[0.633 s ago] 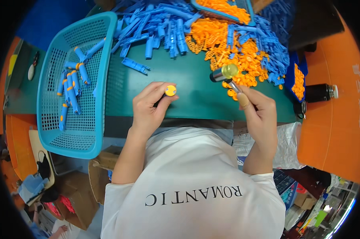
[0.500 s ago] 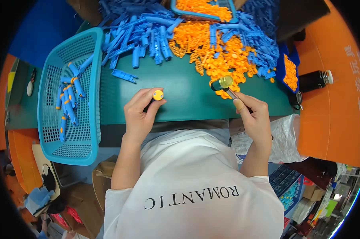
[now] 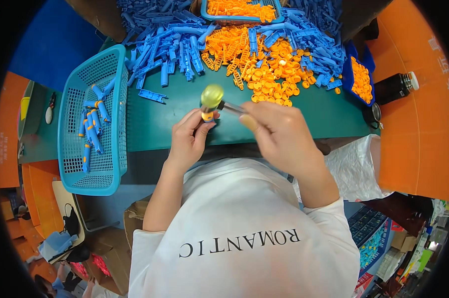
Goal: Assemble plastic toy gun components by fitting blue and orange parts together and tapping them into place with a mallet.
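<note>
My left hand (image 3: 186, 141) is closed around a small blue tube with an orange cap (image 3: 208, 117), held upright over the green table (image 3: 150, 131). In my right hand (image 3: 279, 131) is a small mallet (image 3: 213, 97) with a yellow see-through face and a metal shaft. Its head is right over the capped tube and hides part of it; I cannot tell whether they touch. A tan covering wraps my right thumb. Several blue tubes with orange ends (image 3: 91, 126) lie in the turquoise basket (image 3: 121, 149) on the left.
Beyond my hands lie heaps of blue plastic shells (image 3: 185, 54), orange ladder-like strips (image 3: 229, 47) and round orange caps (image 3: 274, 79). A turquoise tray (image 3: 242, 20) of orange strips stands at the back. A blue bin (image 3: 351, 92) and a black bottle (image 3: 395, 88) are at the right.
My right hand has swung the mallet left, from beside the orange caps to over the tube in my left hand. My left hand keeps its hold, slightly further right in view.
</note>
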A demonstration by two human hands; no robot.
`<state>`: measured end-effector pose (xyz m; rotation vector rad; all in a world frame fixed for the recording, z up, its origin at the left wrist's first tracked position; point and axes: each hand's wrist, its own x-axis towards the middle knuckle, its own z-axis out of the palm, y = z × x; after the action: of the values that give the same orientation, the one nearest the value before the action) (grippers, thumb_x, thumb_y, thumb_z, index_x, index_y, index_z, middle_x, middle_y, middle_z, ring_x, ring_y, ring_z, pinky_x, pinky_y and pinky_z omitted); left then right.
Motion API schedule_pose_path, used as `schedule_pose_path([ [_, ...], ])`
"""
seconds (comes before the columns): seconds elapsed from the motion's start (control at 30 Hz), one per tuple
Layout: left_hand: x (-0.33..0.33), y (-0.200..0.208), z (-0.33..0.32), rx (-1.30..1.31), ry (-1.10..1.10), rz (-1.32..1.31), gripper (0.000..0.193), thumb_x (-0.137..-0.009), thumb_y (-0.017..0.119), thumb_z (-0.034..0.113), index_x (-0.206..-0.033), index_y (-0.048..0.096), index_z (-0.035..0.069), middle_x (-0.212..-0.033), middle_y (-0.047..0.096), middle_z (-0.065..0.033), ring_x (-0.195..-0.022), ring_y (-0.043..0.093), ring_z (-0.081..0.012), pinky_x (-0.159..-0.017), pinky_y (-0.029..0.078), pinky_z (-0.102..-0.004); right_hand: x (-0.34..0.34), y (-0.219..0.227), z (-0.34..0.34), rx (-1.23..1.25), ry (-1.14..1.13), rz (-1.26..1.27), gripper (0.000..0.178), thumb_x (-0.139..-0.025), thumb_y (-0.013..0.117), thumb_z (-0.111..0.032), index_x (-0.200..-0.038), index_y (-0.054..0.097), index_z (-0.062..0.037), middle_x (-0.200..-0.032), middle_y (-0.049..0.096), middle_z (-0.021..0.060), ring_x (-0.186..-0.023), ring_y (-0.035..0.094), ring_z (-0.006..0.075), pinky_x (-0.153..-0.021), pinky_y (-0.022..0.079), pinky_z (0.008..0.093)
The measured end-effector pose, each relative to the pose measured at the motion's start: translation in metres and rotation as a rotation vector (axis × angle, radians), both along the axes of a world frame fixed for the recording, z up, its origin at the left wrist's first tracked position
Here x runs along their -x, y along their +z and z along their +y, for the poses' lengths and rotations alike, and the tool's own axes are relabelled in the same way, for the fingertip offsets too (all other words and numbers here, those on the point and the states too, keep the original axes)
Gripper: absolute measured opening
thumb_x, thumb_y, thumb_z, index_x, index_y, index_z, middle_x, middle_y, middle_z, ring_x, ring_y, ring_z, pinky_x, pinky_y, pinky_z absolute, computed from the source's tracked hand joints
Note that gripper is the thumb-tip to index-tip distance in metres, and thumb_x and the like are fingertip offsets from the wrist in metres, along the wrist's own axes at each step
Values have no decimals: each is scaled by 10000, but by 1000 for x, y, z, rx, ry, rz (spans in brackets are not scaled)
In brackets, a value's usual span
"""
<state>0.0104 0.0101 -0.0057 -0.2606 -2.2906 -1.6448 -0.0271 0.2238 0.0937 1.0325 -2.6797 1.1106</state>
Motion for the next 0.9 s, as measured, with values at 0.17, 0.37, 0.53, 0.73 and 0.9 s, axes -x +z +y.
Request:
schedule_pose_path([
  [0.17, -2, -4, 2, -11, 37, -4, 170, -910, 634, -45, -1071, 686, -25, -967, 704, -121, -838, 682, -224, -763, 529, -298, -5, 1, 9, -153, -55, 6, 188, -936, 657, -61, -1101, 713, 6, -770, 643, 148, -620, 603, 230, -574, 456, 339],
  [0.37, -11, 41, -36, 460, 632, 318, 315, -917, 654, 9, -1232, 677, 24, -1092, 678, -126, -1002, 635, -267, -887, 494, -345, 29, -39, 95, 160, -341, -86, 198, -878, 721, -72, -1056, 743, 11, -713, 612, 72, -629, 549, 141, -569, 418, 302],
  [0.53, -2, 77, -89, 1067, 1273, 259, 488, -920, 614, 0, -1402, 600, 78, -1330, 581, -159, -1192, 546, -329, -1034, 406, -437, 37, -59, 162, 60, -378, -91, 199, -813, 764, -54, -1000, 754, 15, -731, 637, 89, -627, 552, 154, -577, 418, 298],
  [0.73, 22, 53, -40, 1037, 612, 100, 580, -849, 576, -33, -1421, 544, 53, -1501, 453, -208, -1398, 408, -430, -1189, 271, -565, 55, -79, 174, -21, -415, 102, 209, -762, 788, -75, -963, 766, -23, -815, 665, 60, -791, 620, 227, -708, 460, 326],
  [0.9, 34, -9, -49, 1110, 606, -119, 554, -845, 536, -72, -1399, 523, -47, -1484, 481, -246, -1378, 434, -444, -1174, 332, -515, 65, -100, 161, -121, -431, 324, 240, -784, 773, -126, -1022, 767, -93, -1168, 639, 45, -1121, 558, 256, -1013, 355, 434],
])
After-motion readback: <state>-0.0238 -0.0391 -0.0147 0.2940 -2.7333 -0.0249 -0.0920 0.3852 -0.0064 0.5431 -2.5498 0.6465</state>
